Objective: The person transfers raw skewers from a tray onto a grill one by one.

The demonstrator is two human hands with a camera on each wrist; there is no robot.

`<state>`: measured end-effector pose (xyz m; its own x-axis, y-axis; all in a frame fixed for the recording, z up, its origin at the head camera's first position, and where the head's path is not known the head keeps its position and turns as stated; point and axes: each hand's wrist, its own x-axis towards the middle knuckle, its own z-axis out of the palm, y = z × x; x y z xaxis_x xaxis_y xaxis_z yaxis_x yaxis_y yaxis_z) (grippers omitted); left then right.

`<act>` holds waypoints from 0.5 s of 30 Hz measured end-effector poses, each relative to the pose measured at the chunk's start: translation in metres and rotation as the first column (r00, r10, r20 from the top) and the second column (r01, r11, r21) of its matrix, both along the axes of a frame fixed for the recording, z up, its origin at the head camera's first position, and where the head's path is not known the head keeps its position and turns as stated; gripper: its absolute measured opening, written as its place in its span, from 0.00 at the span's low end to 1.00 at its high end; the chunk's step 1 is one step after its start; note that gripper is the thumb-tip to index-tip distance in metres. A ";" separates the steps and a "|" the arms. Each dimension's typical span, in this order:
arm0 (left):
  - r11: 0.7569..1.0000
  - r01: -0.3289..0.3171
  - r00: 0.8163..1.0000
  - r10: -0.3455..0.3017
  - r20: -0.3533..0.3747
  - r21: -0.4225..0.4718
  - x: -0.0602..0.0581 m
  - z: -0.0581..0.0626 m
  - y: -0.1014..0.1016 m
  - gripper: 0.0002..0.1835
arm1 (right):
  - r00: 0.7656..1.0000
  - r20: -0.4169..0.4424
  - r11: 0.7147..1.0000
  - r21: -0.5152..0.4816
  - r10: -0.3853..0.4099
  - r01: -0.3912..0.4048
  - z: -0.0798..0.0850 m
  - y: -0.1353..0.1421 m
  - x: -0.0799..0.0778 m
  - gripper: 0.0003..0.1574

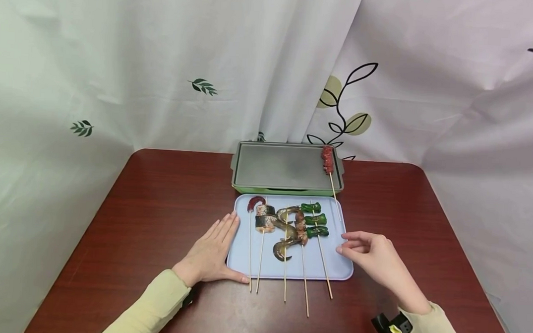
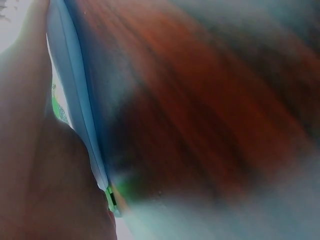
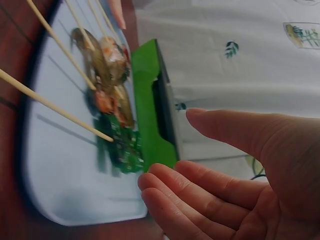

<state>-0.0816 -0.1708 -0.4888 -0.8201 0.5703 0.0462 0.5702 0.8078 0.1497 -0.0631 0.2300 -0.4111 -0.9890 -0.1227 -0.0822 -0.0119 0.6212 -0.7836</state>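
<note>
On a light blue tray (image 1: 266, 268) lie several skewers with their stick ends past the near edge. From the left they carry a dark red curled piece (image 1: 256, 203), fish chunks (image 1: 265, 218), brownish curled pieces (image 1: 282, 250), browned meat (image 1: 300, 227) and green pepper pieces (image 1: 316, 219). A red meat skewer (image 1: 327, 160) lies on the right side of a grill pan (image 1: 282, 164), its stick reaching over the tray. My left hand (image 1: 212, 251) rests at the tray's left edge, fingers straight and thumb by the near corner. My right hand (image 1: 370, 250) is beside the right edge, holding nothing; thumb and fingers are apart.
The grill pan's green base (image 3: 150, 95) stands right behind the tray. Both sit on a dark red-brown wooden table (image 1: 171, 197). White curtains (image 1: 200, 49) with leaf prints hang behind and along the sides.
</note>
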 end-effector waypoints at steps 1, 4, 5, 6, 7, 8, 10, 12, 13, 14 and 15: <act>1.000 0.002 1.000 -0.002 -0.002 0.005 0.000 -0.001 0.000 0.79 | 1.000 0.007 1.000 -0.004 0.004 -0.004 -0.003 -0.001 0.001 0.25; 1.000 0.006 1.000 -0.006 -0.015 0.019 -0.001 -0.006 -0.002 0.78 | 0.999 0.031 1.000 -0.016 0.012 -0.012 -0.013 -0.005 0.002 0.25; 1.000 0.006 1.000 -0.006 -0.021 0.023 -0.001 -0.007 -0.002 0.78 | 0.999 0.043 1.000 -0.021 0.012 -0.011 -0.016 -0.006 0.002 0.25; 1.000 0.006 1.000 -0.006 -0.026 0.024 -0.001 -0.009 -0.002 0.78 | 0.998 0.056 1.000 -0.026 0.010 -0.008 -0.019 -0.008 0.002 0.25; 1.000 0.006 1.000 -0.006 -0.029 0.024 -0.001 -0.010 -0.003 0.78 | 0.997 0.072 1.000 -0.031 0.008 -0.006 -0.022 -0.009 0.002 0.25; 1.000 0.006 0.999 -0.006 -0.032 0.025 -0.001 -0.012 -0.003 0.78 | 0.996 0.084 0.999 -0.034 0.008 -0.005 -0.025 -0.010 0.003 0.25; 1.000 0.008 0.999 -0.007 -0.038 0.028 -0.001 -0.013 -0.003 0.78 | 0.994 0.108 0.999 -0.036 0.003 0.001 -0.030 -0.013 0.004 0.25; 1.000 0.008 0.999 -0.007 -0.035 0.023 -0.001 -0.013 -0.003 0.78 | 0.992 0.123 0.999 -0.042 0.000 0.005 -0.034 -0.015 0.006 0.25; 1.000 0.008 1.000 -0.007 -0.031 0.019 -0.001 -0.012 -0.003 0.78 | 0.992 0.126 0.999 -0.045 0.001 0.005 -0.036 -0.016 0.006 0.25; 1.000 0.007 1.000 -0.006 -0.029 0.016 -0.001 -0.011 -0.003 0.78 | 0.992 0.125 0.999 -0.049 0.002 0.004 -0.038 -0.017 0.007 0.25; 1.000 0.007 1.000 -0.007 -0.023 0.012 0.000 -0.009 -0.003 0.78 | 0.992 0.126 0.999 -0.054 0.002 0.005 -0.040 -0.018 0.007 0.24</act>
<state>-0.0821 -0.1737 -0.4983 -0.8148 0.5752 0.0723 0.5792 0.8020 0.1460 -0.0559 0.2120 -0.4509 -0.9713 -0.1291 -0.1999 0.0901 0.5780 -0.8111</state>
